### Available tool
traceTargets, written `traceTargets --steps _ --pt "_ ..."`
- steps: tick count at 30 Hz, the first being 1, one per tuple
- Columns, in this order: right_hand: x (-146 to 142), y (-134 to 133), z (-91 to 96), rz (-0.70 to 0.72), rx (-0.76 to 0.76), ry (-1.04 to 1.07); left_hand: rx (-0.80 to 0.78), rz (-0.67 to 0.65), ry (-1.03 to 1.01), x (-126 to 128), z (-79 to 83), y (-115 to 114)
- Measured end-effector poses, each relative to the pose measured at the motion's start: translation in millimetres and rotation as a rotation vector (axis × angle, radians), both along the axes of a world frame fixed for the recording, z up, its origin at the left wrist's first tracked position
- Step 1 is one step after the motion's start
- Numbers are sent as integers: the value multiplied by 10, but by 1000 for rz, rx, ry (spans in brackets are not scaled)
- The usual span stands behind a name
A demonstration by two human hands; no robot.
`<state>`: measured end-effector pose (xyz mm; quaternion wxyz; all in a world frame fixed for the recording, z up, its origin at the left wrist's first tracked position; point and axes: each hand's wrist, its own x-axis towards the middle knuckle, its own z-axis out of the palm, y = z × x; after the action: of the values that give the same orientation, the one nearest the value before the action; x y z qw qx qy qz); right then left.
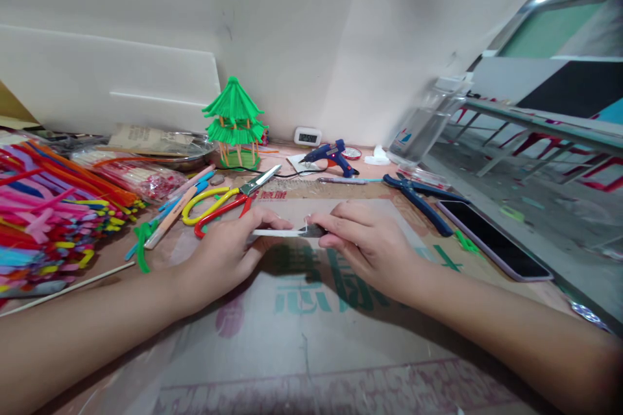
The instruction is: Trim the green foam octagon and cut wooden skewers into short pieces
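Observation:
My left hand (231, 243) is closed on a thin white strip (278, 233) that lies level above the work surface. At its right end the strip has a short piece bent or standing upward. My right hand (372, 240) is pinched around a small dark, pointed thing (314, 231) that meets this end; its kind is mostly hidden by the fingers. Just beyond my left hand lie open scissors (246, 191) with yellow and red handles. Beneath both hands is a board or sheet (272, 350) with green and red print.
Pipe cleaners (53, 214) in many colours are heaped at left. A green pagoda model (234, 123), a small digital clock (307, 137) and a blue glue gun (335, 157) stand at the back. Pliers (423, 206), a phone (494, 240) and a clear bottle (423, 123) are at right.

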<state>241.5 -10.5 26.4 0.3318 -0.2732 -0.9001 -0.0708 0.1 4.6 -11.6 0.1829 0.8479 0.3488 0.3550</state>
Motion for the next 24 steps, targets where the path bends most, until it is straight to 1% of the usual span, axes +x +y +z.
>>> traceTargets --steps 3,8,13,19,24 --pt "9 6 -2 17 -20 9 -4 -2 5 6 4 2" --pt "29 8 6 -16 -31 5 14 16 -2 11 8 5" --pt "19 5 -1 -16 -36 -2 34 24 7 7 0 11" --pt "-6 -22 -24 -24 15 -33 27 -20 40 -6 12 -11" --pt "-21 -26 -14 -3 27 -29 47 -16 53 -1 16 -28"
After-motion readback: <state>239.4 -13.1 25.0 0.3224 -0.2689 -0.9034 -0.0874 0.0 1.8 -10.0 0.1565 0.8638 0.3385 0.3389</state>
